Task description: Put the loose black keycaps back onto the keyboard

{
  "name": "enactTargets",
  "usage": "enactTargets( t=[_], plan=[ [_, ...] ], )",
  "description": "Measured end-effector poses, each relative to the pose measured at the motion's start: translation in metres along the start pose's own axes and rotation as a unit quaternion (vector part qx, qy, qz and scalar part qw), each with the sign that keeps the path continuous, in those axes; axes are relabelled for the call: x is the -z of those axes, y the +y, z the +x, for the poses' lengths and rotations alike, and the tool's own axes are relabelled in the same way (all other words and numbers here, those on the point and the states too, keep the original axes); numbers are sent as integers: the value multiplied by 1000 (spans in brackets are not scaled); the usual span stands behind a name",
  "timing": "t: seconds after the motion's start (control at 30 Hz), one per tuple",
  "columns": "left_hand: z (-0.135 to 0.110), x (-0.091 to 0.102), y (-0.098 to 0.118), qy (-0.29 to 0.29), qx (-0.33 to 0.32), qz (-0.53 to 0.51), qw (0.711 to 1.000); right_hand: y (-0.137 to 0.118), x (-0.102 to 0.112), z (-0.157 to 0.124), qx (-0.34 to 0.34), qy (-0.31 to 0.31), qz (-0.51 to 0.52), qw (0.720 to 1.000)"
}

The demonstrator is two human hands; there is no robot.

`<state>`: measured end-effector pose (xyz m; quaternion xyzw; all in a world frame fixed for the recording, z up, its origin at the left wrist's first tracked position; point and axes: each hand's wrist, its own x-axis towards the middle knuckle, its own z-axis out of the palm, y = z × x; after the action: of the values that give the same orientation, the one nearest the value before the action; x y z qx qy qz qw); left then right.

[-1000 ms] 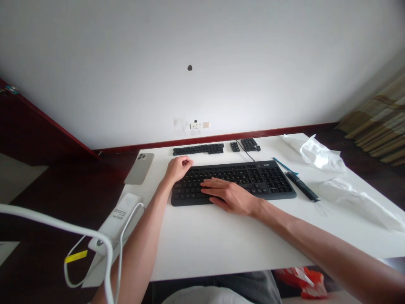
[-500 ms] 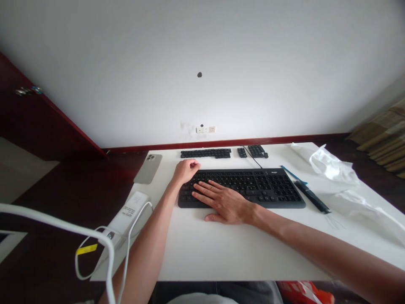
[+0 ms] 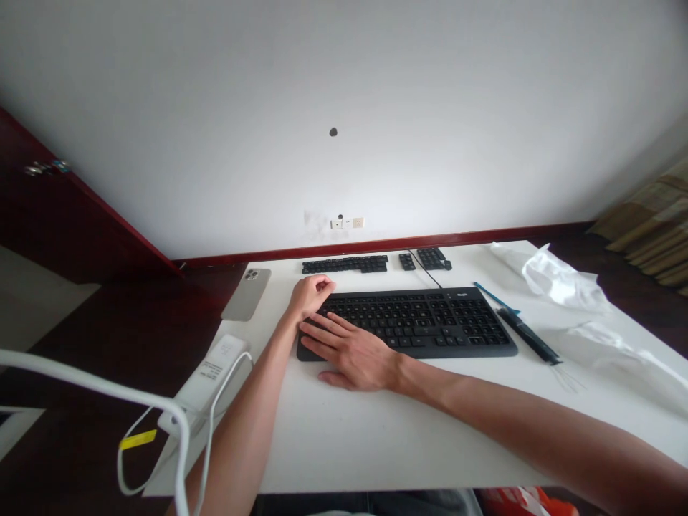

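The right hand (image 3: 352, 355) lies open, fingers spread over the left end of the keyboard (image 3: 424, 322), apparently steadying it. The left hand (image 3: 312, 297) curls loosely at that end's far corner; whether it grips anything cannot be told. Left of the keyboard sit a charger (image 3: 212, 373) and a phone (image 3: 246, 294); right of it, a black tool (image 3: 529, 337) and a plastic bag (image 3: 562, 281); behind it, loose keycap strips (image 3: 344, 264), set out in rows.

The keyboard (image 3: 424, 322) bears a small brand mark (image 3: 461, 294), illegible; the printed lines on the white adapter (image 3: 212, 373) are likewise unreadable.
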<state>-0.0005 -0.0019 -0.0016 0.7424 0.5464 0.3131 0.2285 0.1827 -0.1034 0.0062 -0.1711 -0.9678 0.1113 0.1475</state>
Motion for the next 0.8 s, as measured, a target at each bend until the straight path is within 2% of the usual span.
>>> enactTargets(
  t=[0.43,0.63,0.8],
  plan=[
    [-1,0,3,-1,7,7,1000,-2,8,2,-3,39,-15,999],
    [-1,0,2,-4,5,6,1000,-1,7,0,-39,70,-23,997],
    [0,1,3,-5,9,9,1000,2,8,-1,-41,83,-34,995]
  ],
)
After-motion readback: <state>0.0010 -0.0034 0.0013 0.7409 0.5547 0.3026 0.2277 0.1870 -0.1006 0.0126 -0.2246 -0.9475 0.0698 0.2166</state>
